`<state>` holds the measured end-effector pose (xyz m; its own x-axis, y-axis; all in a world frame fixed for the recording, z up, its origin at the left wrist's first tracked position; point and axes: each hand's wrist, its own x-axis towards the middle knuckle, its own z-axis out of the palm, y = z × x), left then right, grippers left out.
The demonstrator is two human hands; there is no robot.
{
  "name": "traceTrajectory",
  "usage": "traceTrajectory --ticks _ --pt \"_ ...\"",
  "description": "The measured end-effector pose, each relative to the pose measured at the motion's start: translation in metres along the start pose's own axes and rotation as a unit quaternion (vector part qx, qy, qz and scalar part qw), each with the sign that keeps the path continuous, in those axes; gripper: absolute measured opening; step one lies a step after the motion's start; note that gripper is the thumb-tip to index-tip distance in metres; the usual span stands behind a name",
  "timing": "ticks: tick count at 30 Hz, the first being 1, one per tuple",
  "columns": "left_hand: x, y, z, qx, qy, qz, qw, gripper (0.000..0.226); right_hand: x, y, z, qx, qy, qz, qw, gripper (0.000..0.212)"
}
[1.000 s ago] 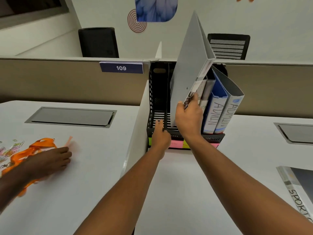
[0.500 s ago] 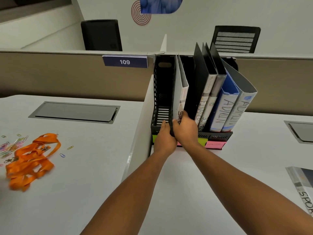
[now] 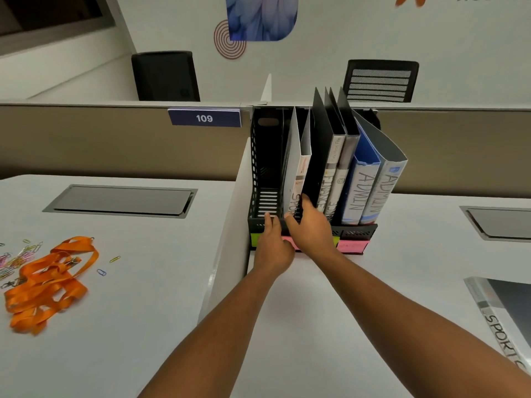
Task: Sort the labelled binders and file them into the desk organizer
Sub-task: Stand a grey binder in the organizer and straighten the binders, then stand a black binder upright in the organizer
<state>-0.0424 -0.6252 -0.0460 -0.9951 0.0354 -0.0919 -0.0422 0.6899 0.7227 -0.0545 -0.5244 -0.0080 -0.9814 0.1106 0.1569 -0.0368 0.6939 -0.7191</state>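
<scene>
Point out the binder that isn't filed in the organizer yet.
The SPORTS binder lying flat at the desk's right edge; the others stand upright in the black organizer.

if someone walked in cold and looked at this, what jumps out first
The black desk organizer against the partition, packed with upright binders: a white one second slot from the left, two blue ADMIN binders at the right. Both hands meet at its front edge, the left hand on the rim, the right hand at the white binder's foot. An orange lanyard lies tangled at far left among paper clips.
</scene>
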Motion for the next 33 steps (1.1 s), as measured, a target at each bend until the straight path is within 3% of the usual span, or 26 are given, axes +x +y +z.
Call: traceTrajectory --ticks 5,12,25,30,33 --pt "-0.022 0.002 0.004 0.009 0.013 -0.024 1.000 0.068 -0.037 0.020 -0.016 0.013 -0.003 0.026 1.000 0.058" --pt "-0.055 0.029 0.019 -0.037 -0.044 -0.023 0.998 0.061 -0.095 0.067 -0.048 -0.006 0.000 0.059 0.998 0.052" --pt "-0.107 0.099 0.113 -0.099 -0.107 0.014 0.989 0.042 -0.178 0.164 -0.134 -0.050 0.031 0.157 0.986 0.056" --pt "-0.124 0.125 0.154 -0.095 -0.147 0.026 0.984 0.040 -0.202 0.213 -0.165 -0.110 0.049 0.227 0.966 0.063" --pt "-0.135 0.135 0.173 -0.091 -0.166 0.031 0.981 0.041 -0.215 0.236 -0.183 -0.187 0.055 0.302 0.933 0.074"
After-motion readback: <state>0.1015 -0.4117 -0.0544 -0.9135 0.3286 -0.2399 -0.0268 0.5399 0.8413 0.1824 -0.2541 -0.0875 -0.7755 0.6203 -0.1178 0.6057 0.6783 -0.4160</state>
